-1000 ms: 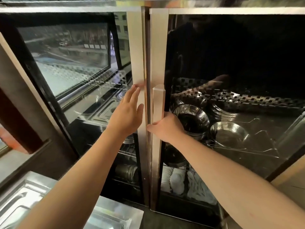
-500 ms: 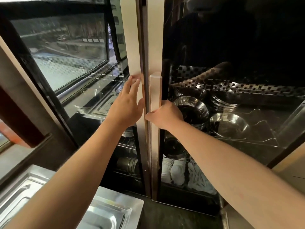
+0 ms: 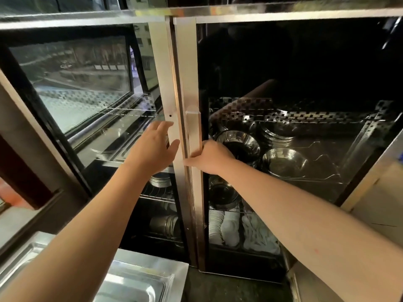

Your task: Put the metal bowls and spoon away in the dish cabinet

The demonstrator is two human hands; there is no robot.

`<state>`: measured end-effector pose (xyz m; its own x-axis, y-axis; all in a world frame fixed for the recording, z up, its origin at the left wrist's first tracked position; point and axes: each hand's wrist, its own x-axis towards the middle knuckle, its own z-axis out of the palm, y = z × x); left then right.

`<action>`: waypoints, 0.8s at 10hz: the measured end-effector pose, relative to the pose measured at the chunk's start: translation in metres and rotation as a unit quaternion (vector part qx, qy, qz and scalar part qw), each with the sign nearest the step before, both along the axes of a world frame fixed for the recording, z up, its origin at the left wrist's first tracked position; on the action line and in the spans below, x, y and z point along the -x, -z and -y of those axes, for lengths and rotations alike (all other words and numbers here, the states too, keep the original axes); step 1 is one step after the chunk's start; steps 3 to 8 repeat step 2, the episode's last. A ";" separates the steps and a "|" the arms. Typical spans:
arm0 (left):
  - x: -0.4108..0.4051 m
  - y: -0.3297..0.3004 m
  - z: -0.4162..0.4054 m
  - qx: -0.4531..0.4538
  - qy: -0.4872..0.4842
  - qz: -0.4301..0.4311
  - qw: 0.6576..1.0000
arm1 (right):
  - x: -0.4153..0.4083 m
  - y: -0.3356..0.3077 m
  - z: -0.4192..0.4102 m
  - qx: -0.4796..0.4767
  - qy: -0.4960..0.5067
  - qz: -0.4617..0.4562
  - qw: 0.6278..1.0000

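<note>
Right hand grips door handle (fingertips hidden behind it).

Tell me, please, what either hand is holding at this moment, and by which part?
The right hand grips the vertical steel door handle near its lower end; the left hand holds nothing.

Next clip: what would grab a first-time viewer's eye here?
Two bare arms reach to the middle of a glass-fronted dish cabinet: the right hand grips the vertical door handle, the left hand lies open against the neighbouring door's frame. Behind the right-hand glass, shiny metal bowls sit on a wire shelf, with white dishes stacked below.
</note>
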<state>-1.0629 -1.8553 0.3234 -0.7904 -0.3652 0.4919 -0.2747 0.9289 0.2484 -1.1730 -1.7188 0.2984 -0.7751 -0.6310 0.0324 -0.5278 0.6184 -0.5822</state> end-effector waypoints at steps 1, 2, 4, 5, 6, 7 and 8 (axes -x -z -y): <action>-0.018 -0.014 -0.009 0.006 0.016 -0.021 1.000 | -0.016 -0.018 -0.026 0.019 0.001 0.003 1.000; -0.033 -0.030 -0.019 0.015 0.050 -0.053 0.997 | -0.037 -0.041 -0.056 0.084 -0.002 -0.002 0.996; -0.033 -0.030 -0.019 0.015 0.050 -0.053 0.997 | -0.037 -0.041 -0.056 0.084 -0.002 -0.002 0.996; -0.033 -0.030 -0.019 0.015 0.050 -0.053 0.997 | -0.037 -0.041 -0.056 0.084 -0.002 -0.002 0.996; -0.033 -0.030 -0.019 0.015 0.050 -0.053 0.997 | -0.037 -0.041 -0.056 0.084 -0.002 -0.002 0.996; -0.033 -0.030 -0.019 0.015 0.050 -0.053 0.997 | -0.037 -0.041 -0.056 0.084 -0.002 -0.002 0.996; -0.033 -0.030 -0.019 0.015 0.050 -0.053 0.997 | -0.037 -0.041 -0.056 0.084 -0.002 -0.002 0.996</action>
